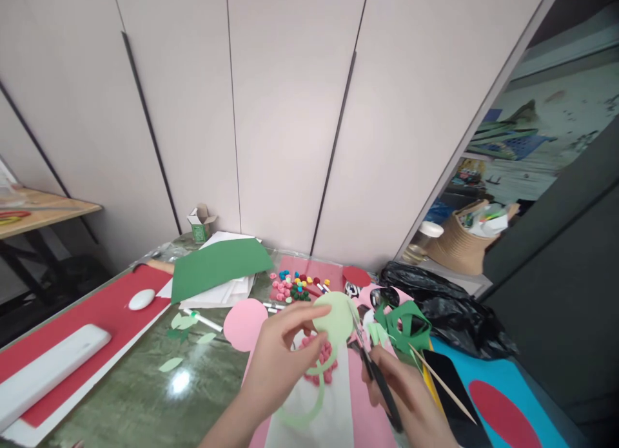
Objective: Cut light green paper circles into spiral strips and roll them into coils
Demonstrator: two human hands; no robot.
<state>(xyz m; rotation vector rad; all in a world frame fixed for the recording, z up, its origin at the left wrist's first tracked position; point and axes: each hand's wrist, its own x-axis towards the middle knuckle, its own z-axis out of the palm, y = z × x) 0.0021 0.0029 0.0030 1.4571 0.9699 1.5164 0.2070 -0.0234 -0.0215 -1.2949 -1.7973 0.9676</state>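
Note:
My left hand [283, 358] pinches a light green paper disc [336, 319], from which a thin cut spiral strip [309, 409] hangs down. My right hand [411, 396] is closed on black-handled scissors [372, 367], whose blades point up to the disc's right edge. Both hands hover over pink and white paper sheets [333, 416] on the green marbled table [145, 396]. Small pink pompoms [325, 354] lie just under the disc.
A dark green sheet [217, 267] lies on white papers at the back left. Coloured pompoms [293, 287], a pink circle [244, 323], green cut scraps [403, 329], a black plastic bag [435, 306], a wooden skewer [442, 377], a white mouse [142, 299] and keyboard [46, 370] on a red mat surround the hands.

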